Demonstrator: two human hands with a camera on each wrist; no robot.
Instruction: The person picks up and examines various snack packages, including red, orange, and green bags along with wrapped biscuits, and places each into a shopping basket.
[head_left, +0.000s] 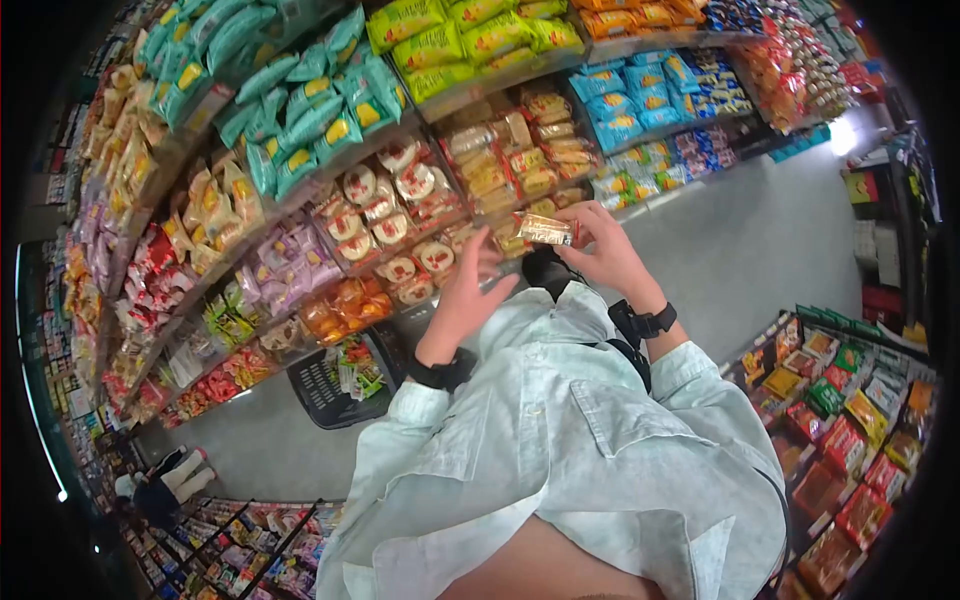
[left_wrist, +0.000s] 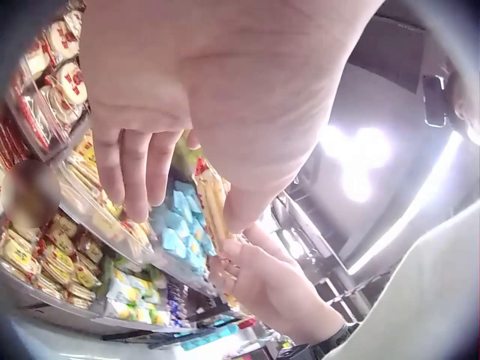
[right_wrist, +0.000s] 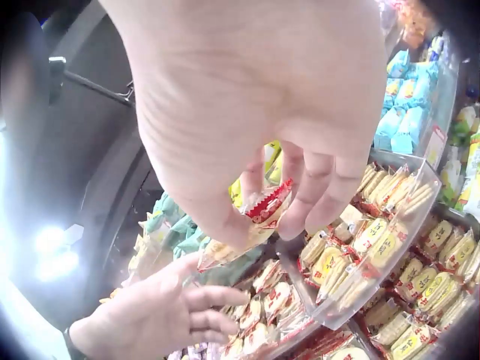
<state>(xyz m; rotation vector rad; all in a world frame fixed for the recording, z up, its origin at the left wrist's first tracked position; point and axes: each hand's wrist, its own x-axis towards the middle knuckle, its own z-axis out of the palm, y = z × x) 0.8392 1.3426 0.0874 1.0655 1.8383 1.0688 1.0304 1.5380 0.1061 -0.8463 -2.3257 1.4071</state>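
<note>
A small wrapped biscuit packet (head_left: 543,229), clear with red and gold print, is held at one end by my right hand (head_left: 608,252). Thumb and fingers pinch it in the right wrist view, where the red crimped end of the wrapper (right_wrist: 268,206) shows between them. My left hand (head_left: 468,300) hovers to the left of the packet, apart from it in the head view, its fingers loosely spread and holding nothing. Behind both hands are bins of similar wrapped biscuits (right_wrist: 371,236) and round white-topped packets (head_left: 358,184).
Tiered shelves of bagged snacks curve ahead, with teal bags (head_left: 300,110), green bags (head_left: 440,45) and blue bags (head_left: 610,110). A black shopping basket (head_left: 312,385) with some packets stands on the floor at left. Another snack display (head_left: 840,430) is at right.
</note>
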